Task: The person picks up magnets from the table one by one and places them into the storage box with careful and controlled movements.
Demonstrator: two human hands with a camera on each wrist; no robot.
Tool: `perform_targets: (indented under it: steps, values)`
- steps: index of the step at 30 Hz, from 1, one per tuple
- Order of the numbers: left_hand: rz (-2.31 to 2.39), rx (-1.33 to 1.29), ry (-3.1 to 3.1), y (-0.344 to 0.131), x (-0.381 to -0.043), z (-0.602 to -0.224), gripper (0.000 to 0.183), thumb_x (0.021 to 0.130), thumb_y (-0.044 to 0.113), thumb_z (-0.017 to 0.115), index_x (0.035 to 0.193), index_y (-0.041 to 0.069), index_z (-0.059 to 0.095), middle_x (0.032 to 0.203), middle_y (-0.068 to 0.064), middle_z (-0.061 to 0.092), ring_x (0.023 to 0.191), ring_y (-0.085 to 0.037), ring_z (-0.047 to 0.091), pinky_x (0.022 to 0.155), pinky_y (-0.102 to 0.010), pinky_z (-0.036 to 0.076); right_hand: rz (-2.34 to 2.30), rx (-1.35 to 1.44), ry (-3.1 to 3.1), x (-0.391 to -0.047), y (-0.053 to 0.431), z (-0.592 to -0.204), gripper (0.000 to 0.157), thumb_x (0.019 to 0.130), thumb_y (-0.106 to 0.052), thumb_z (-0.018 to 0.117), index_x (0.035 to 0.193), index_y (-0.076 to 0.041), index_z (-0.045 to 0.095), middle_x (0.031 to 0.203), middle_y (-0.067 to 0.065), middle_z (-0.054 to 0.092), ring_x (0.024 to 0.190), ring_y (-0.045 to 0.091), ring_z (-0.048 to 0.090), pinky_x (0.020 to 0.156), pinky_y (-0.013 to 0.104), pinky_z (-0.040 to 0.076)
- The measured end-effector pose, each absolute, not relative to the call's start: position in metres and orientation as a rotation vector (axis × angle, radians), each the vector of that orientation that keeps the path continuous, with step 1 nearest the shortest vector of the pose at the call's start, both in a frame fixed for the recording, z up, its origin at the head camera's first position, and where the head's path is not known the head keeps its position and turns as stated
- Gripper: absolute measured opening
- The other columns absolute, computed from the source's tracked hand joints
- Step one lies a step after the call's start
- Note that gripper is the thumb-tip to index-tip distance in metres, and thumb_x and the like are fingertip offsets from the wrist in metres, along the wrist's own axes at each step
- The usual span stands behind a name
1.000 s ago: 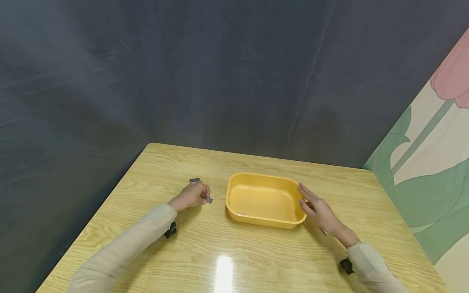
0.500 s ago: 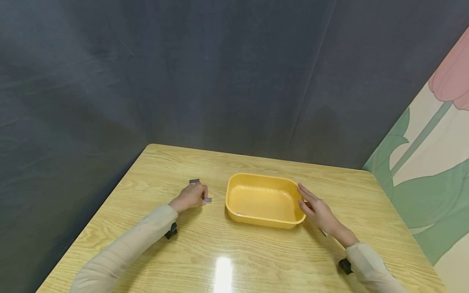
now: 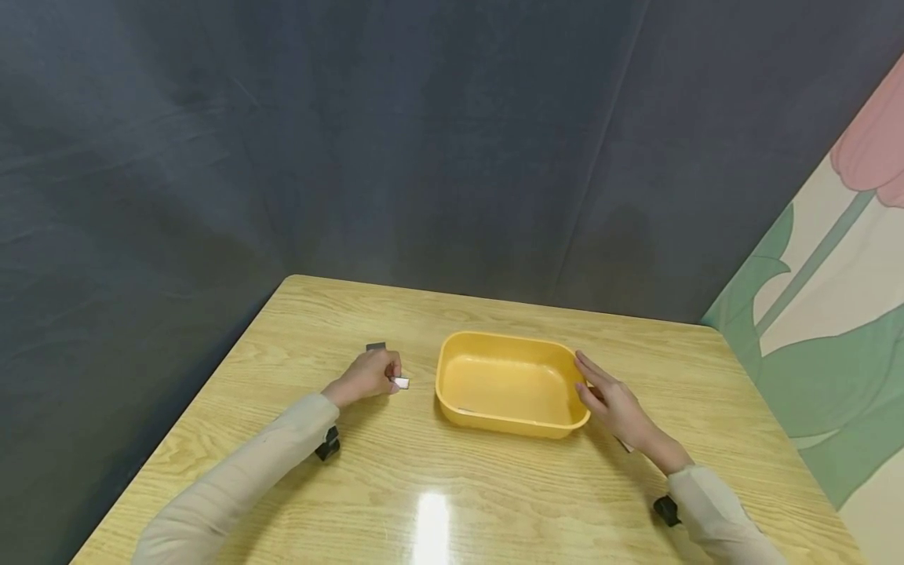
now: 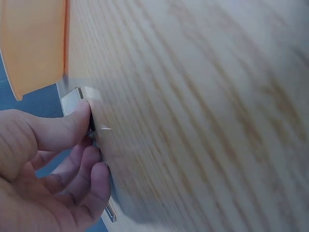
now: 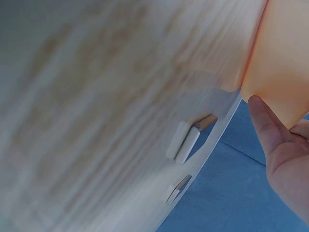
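Observation:
My left hand point(image 3: 367, 377) pinches a small flat rectangular tile point(image 3: 401, 383) between thumb and fingers, close over the table left of the yellow tub. Its pale face shows in the head view; in the left wrist view the tile point(image 4: 72, 100) sticks out past the thumb. A dark-faced tile point(image 3: 376, 346) lies just beyond that hand. My right hand point(image 3: 616, 410) rests its extended fingers at the right end of the tub point(image 3: 512, 426). In the right wrist view a fingertip touches the tub's outer wall point(image 5: 285, 63).
Two more flat pieces, a larger one point(image 5: 195, 137) and a smaller-looking one point(image 5: 178, 188), lie on the wood-grain table point(image 3: 339, 502) near my right hand. A thin pale sliver point(image 3: 466, 410) shows inside the tub by its near wall. A dark curtain point(image 3: 452, 157) hangs behind.
The tile in my left hand has turned from its dark face to its pale face. That hand stays in nearly the same spot. My right hand and the tub have not visibly moved.

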State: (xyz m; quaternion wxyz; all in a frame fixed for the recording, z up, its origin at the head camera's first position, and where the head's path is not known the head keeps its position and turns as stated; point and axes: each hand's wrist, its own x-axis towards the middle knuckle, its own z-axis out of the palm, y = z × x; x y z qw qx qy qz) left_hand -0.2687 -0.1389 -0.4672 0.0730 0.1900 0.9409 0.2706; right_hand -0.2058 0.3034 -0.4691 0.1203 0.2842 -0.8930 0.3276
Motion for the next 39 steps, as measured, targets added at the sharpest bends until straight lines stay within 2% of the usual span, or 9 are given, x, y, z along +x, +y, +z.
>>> perform_targets:
  steps: [7, 17, 28, 39]
  values:
    - [0.948, 0.638, 2.792, -0.1447, -0.2689, -0.4679, 0.021, 0.077, 0.001, 0.084, 0.080, 0.010, 0.064, 0.075, 0.002, 0.061, 0.071, -0.014, 0.057, 0.068, -0.031, 0.048, 0.947, 0.834, -2.606, -0.2056, 0.3034, -0.4693, 0.048, 0.098, 0.004, 0.056, 0.141, 0.018, 0.039, 0.148, 0.036, 0.033, 0.092, 0.035, 0.070, 0.068, 0.027, 0.058]
    - [1.041, 0.599, 2.766, -0.1465, -0.2679, -0.4636, 0.014, 0.081, 0.002, 0.080, 0.082, 0.008, 0.068, 0.078, 0.002, 0.063, 0.074, -0.014, 0.058, 0.068, -0.030, 0.050, 0.973, 0.826, -2.619, -0.2060, 0.3040, -0.4690, 0.047, 0.099, 0.003, 0.055, 0.141, 0.017, 0.040, 0.150, 0.032, 0.032, 0.095, 0.036, 0.069, 0.071, 0.031, 0.058]
    - [1.065, 0.581, 2.780, -0.1432, -0.2692, -0.4614, 0.010, 0.080, 0.002, 0.081, 0.081, 0.007, 0.072, 0.078, 0.001, 0.066, 0.074, -0.013, 0.061, 0.068, -0.029, 0.053, 0.985, 0.833, -2.621, -0.2063, 0.3044, -0.4687, 0.047, 0.098, 0.004, 0.055, 0.141, 0.017, 0.039, 0.151, 0.032, 0.031, 0.097, 0.037, 0.068, 0.072, 0.032, 0.058]
    - [1.116, 0.656, 2.825, -0.1423, -0.2687, -0.4603, 0.005, 0.081, 0.005, 0.081, 0.084, 0.004, 0.078, 0.083, -0.002, 0.072, 0.075, -0.014, 0.067, 0.068, -0.030, 0.056, 0.977, 0.837, -2.613, -0.2062, 0.3042, -0.4680, 0.047, 0.099, 0.002, 0.055, 0.140, 0.018, 0.039, 0.150, 0.034, 0.032, 0.093, 0.037, 0.069, 0.070, 0.026, 0.057]
